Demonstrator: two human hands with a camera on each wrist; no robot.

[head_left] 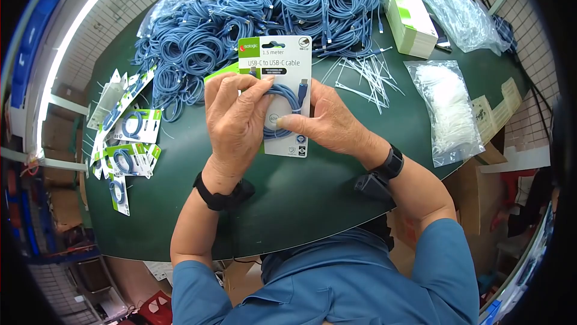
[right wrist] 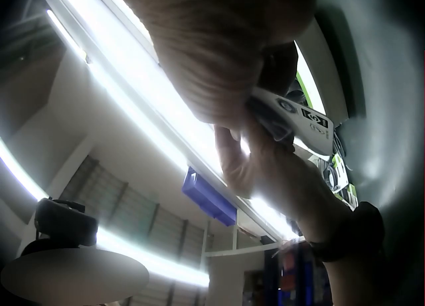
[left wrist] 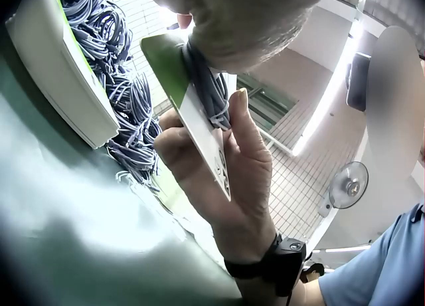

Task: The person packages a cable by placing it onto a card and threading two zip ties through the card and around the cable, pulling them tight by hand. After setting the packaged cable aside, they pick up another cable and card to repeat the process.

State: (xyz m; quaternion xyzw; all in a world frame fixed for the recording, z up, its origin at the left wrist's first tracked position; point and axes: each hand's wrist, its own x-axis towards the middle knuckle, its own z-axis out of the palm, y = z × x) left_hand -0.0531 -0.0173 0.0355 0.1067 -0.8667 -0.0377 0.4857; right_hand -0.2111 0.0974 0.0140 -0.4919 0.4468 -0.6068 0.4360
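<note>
A white and green card [head_left: 287, 54] stands facing the camera, with a coiled blue cable [head_left: 280, 134] on its front. The left hand [head_left: 233, 108] pinches the coil and card at the left side, fingers curled. At the right, the right hand [head_left: 336, 122] grips the card's edge, thumb lying across the coil. The left wrist view shows the card [left wrist: 209, 143] from its edge, the right hand [left wrist: 232, 166] round it and the tied cable [left wrist: 211, 87] against its face. In the right wrist view the card's lower corner [right wrist: 319, 136] shows beyond the hands.
A big heap of coiled blue cables [head_left: 240, 12] lies at the back. Finished-looking cards with cables [head_left: 124, 159] lie at the left. White zip ties [head_left: 372, 81], a bag of ties [head_left: 443, 111], a stack of cards [head_left: 412, 23] and a clear plastic bag [head_left: 463, 12] lie at the right.
</note>
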